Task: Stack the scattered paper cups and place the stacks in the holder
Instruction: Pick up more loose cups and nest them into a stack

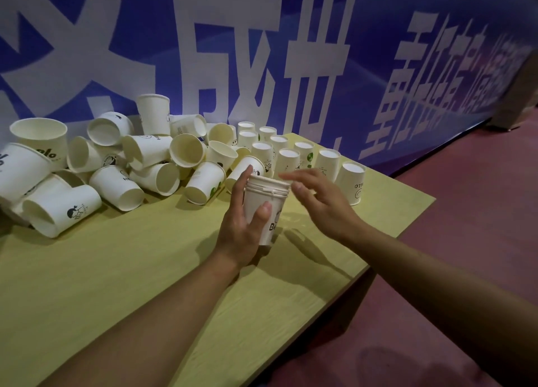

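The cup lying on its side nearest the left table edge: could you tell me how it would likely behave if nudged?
The cup would probably roll, since it lies on its round wall. Being tapered, it would likely curve rather than run straight. It looks like thin paper, so probably light and easily dented.

Both forearms are bare from the bottom edge of the view up to the wrists, with no sleeve cuff showing on either. The person's bare left hand (244,226) has slender fingers (263,211) with short, trimmed nails, the thumbnail plain and unpainted. The person's bare right hand (323,203) looks alike, its fingers (291,177) slightly blurred, so the nails there cannot be made out.
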Demonstrator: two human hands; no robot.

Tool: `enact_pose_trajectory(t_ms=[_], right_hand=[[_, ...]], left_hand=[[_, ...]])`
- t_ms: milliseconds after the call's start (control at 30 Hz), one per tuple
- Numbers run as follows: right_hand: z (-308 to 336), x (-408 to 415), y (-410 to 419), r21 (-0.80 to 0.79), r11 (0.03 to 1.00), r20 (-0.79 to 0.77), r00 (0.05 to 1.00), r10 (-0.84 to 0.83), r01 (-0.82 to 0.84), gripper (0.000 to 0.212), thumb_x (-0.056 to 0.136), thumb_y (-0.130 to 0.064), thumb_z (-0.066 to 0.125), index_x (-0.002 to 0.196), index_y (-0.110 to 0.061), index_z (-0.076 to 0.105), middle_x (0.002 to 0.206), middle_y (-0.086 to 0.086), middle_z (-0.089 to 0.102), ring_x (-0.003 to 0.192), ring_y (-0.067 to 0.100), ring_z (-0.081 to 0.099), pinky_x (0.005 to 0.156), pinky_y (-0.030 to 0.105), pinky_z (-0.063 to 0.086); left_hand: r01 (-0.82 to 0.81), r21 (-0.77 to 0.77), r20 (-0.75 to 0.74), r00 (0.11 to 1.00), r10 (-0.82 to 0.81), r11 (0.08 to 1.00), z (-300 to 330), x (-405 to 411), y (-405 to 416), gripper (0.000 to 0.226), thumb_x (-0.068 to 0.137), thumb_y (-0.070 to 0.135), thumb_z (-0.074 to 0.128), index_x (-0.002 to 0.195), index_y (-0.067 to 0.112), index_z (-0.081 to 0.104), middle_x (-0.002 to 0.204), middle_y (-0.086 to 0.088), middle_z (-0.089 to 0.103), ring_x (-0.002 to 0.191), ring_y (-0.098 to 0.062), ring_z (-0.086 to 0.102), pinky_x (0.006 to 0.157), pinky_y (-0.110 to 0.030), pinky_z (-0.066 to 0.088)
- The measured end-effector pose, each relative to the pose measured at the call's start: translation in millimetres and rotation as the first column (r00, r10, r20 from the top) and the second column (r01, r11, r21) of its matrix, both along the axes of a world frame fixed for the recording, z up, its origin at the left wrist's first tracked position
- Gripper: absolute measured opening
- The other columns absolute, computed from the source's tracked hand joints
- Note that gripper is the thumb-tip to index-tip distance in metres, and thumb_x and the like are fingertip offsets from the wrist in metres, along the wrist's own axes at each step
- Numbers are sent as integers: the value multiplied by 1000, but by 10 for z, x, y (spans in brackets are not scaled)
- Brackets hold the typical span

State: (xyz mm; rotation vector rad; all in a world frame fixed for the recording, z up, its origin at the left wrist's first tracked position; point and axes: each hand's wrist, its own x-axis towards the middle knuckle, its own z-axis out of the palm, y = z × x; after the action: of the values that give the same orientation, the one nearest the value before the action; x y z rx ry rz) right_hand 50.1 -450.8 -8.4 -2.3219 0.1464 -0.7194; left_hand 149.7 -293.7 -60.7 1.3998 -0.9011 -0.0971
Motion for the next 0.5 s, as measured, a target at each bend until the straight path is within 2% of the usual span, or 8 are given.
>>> enact_pose_trajectory(t_ms=[67, 133, 200, 233, 300, 367, 433, 500], right_hand=[[38, 30, -171, -77, 978, 79, 979, -189, 195, 22, 98, -32, 57, 119, -30, 65, 121, -6, 53, 100, 5, 54, 86, 30, 53], [54, 75, -404, -129, 908, 104, 916, -388, 399, 21, 93, -30, 65, 114, -26, 63, 123, -3, 51, 111, 14, 51, 94, 30, 46], [47, 109, -644, -185, 812, 46, 830, -555, 553, 34, 89, -32, 71, 120, -25, 58, 136, 3, 44, 129, 23, 36, 104, 32, 33], [38, 117, -747, -208, 770, 9, 789, -615, 603, 45, 87, -34, 73, 126, -25, 55, 143, 5, 38, 134, 27, 30, 108, 37, 29], [15, 122, -911, -187, 741, -75, 743, -665, 645, 64, 83, -39, 76, 139, -28, 45, 151, 6, 30, 140, 31, 22, 113, 48, 27], [-18, 129, -997, -150, 763, -179, 742, -646, 628, 73, 84, -41, 76, 146, -27, 39, 154, 6, 31, 142, 32, 25, 113, 52, 29], [-46, 132, -1012, -113, 797, -224, 766, -602, 593, 69, 86, -38, 75, 145, -22, 44, 152, 7, 37, 137, 31, 37, 110, 49, 36], [-42, 108, -961, -49, 814, -172, 798, -577, 578, 61, 86, -32, 75, 139, -20, 49, 146, 7, 42, 130, 29, 46, 105, 45, 43]], left_hand=[[-2, -23, 1, 1000, 2, 1000, -6, -9, -5, 65, 81, 60, 56, 141, 57, 29, 140, 21, 49, 113, -2, 62, 87, -28, 56], [-9, -47, -2, 1000, 8, 999, -16, 1, -6, 64, 81, 58, 57, 140, 52, 32, 141, 15, 51, 116, -4, 61, 91, -29, 54], [-5, -42, -5, 1000, 5, 999, -17, 6, -7, 64, 81, 58, 57, 140, 50, 32, 140, 11, 52, 115, -5, 62, 90, -27, 54], [-2, -30, -3, 1000, 2, 1000, -14, 4, -9, 64, 80, 58, 57, 139, 51, 32, 139, 12, 53, 113, -5, 63, 88, -26, 54], [7, -1, 12, 1000, -7, 1000, -12, -9, -9, 64, 80, 59, 57, 139, 53, 32, 137, 15, 54, 109, -5, 65, 88, -29, 55], [23, 19, 26, 999, -24, 1000, -17, -11, -7, 62, 81, 59, 57, 138, 56, 32, 138, 16, 54, 109, -5, 65, 90, -34, 56], [30, 26, 24, 999, -31, 999, -21, -6, -6, 60, 82, 59, 57, 136, 61, 32, 135, 17, 56, 108, -7, 66, 90, -37, 57], [25, 25, 11, 1000, -25, 999, -19, -2, -6, 60, 81, 59, 58, 136, 62, 32, 130, 22, 59, 107, -7, 67, 90, -39, 57]])
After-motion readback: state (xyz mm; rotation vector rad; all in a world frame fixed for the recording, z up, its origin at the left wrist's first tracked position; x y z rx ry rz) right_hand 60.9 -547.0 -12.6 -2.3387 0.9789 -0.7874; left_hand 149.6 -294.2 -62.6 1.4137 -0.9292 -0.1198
